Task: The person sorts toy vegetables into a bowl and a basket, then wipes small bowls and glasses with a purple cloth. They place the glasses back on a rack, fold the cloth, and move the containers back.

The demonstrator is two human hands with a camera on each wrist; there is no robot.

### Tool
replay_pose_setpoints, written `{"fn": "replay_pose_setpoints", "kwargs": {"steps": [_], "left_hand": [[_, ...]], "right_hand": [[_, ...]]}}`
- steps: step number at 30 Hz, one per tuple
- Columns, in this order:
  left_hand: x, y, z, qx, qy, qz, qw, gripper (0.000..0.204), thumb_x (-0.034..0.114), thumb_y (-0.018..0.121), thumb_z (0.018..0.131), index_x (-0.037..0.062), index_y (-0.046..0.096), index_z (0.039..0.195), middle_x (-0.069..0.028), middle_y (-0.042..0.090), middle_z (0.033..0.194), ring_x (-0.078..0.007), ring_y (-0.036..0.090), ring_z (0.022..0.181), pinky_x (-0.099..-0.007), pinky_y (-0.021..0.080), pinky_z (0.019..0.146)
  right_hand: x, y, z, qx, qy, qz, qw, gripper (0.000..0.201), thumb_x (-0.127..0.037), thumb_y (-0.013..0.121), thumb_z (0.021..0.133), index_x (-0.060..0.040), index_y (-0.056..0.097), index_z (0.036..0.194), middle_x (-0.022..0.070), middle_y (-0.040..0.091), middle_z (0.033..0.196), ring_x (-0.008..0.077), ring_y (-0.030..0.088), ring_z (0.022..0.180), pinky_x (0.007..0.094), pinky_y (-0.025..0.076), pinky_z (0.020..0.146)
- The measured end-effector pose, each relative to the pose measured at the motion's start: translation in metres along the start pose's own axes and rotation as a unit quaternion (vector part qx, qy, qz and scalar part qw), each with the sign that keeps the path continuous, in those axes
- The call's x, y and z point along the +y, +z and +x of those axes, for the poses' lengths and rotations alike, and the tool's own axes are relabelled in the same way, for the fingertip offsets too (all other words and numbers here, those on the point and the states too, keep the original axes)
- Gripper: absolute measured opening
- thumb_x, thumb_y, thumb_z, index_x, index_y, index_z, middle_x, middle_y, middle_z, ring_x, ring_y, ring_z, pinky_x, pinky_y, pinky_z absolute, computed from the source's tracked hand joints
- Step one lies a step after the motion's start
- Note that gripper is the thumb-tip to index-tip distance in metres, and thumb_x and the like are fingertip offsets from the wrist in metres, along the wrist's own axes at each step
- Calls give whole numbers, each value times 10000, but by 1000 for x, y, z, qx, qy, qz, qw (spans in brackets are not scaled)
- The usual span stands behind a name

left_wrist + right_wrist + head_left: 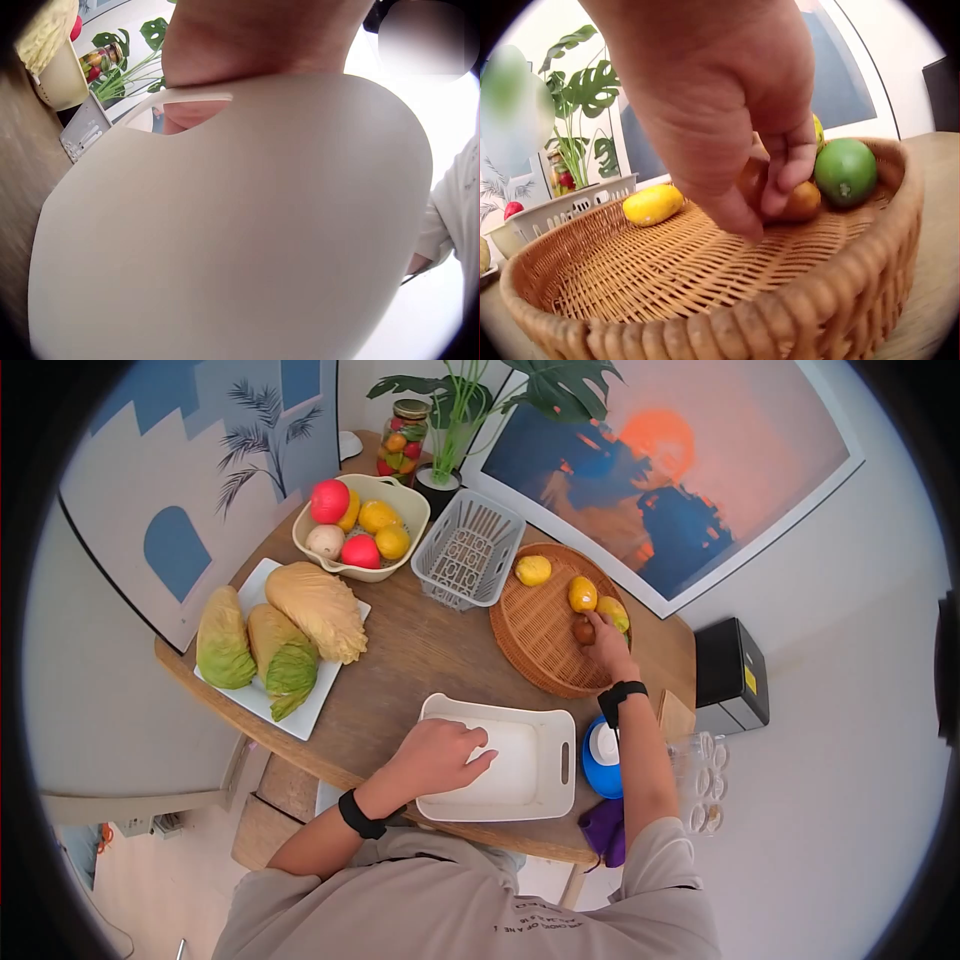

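My right hand point(607, 650) reaches into a round wicker basket point(535, 635). Its thumb and fingers close around a brown round fruit point(802, 204), partly hidden by the fingers in the right wrist view. Close by in the basket lie a green round fruit point(846, 172) and several yellow fruits, one of them a lemon-like fruit point(653, 205) across the weave. Over the white plastic bin point(548, 760) is my left hand point(435, 753), loosely bent, thumb apart, holding nothing. In the left wrist view the wrist lies right at the rim of the bin's slotted end wall point(240, 225).
Left of the basket stands a grey slotted basket point(440, 575), with a cream bowl point(415, 510) of red and yellow produce beyond. Cabbages lie on a white plate point(305, 722) at left. A blue item point(602, 780), purple cloth point(605, 830) and glasses point(705, 780) are at right.
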State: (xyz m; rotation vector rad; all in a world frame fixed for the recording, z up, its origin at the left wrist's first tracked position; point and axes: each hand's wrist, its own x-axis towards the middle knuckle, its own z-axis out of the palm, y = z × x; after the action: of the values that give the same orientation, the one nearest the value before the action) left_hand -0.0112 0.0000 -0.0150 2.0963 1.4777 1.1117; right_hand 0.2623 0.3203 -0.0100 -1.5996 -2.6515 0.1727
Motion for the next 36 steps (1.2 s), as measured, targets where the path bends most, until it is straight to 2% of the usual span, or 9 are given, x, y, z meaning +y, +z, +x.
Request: {"fn": "replay_pose_setpoints", "kwargs": {"steps": [4,7,11,12,13,14,19,28,36], "left_hand": [[-1,1,-2,-10,5,18,1000,196,266,714,885,83,667,836,-54,594,566,-283,617,553,-414,478,525],[-2,3,-2,-15,-15,6,1000,243,284,724,879,81,664,998,-55,648,678,-284,641,607,-404,511,574],[11,-10,4,-43,-51,-35,997,596,316,716,871,46,484,1350,-151,672,1072,-334,693,892,-432,560,729],[10,-8,5,-23,-40,-36,998,604,289,731,851,59,486,1353,-133,659,1091,-313,682,869,-416,556,721],[11,-6,4,-4,-32,-37,999,615,263,746,831,71,488,1356,-116,647,1110,-291,670,846,-401,553,713],[11,-3,4,16,-25,-39,999,630,236,761,811,83,491,1359,-98,634,1129,-269,659,823,-386,549,705],[7,-2,2,-16,-1,-26,1000,493,106,678,774,61,548,1248,-103,637,1128,-285,661,821,-385,553,702],[1,-2,-1,-60,-13,-3,998,395,8,567,786,64,597,1175,-125,664,1089,-317,672,847,-416,544,699],[-6,2,-4,81,-38,-208,974,468,-84,487,782,37,577,1225,-103,656,1050,-222,635,792,-310,521,647]], "right_hand": [[-19,-18,-9,-49,10,45,998,776,-143,805,734,-36,462,1422,238,575,1364,400,604,1201,416,500,1018],[-44,-22,-48,98,-5,183,978,775,-183,826,715,7,430,1354,247,629,1204,369,639,1128,413,514,966],[-117,-38,-151,62,-53,345,935,680,-127,829,701,-27,394,1214,192,614,1076,288,643,961,392,533,846],[-146,-57,-180,-21,-12,377,926,671,-33,800,744,-55,373,1260,132,557,1177,187,600,1048,338,528,871],[-158,-57,-199,-65,-22,354,933,708,-27,802,728,-69,404,1313,115,543,1230,204,615,1052,358,531,879],[-164,-47,-212,-7,-141,292,946,695,-31,799,732,-84,470,1341,123,519,1270,274,642,1051,380,539,890],[-185,-22,-249,-35,-100,156,982,549,-32,755,771,-77,581,1289,169,527,1208,379,644,980,450,557,840],[-200,-33,-239,-28,-147,171,974,465,-80,763,784,-99,630,1230,123,576,1136,323,626,1020,415,546,837],[-230,-11,-225,-71,-287,175,939,363,-112,800,733,-63,689,1076,116,582,1194,317,599,1008,407,531,882]]}}
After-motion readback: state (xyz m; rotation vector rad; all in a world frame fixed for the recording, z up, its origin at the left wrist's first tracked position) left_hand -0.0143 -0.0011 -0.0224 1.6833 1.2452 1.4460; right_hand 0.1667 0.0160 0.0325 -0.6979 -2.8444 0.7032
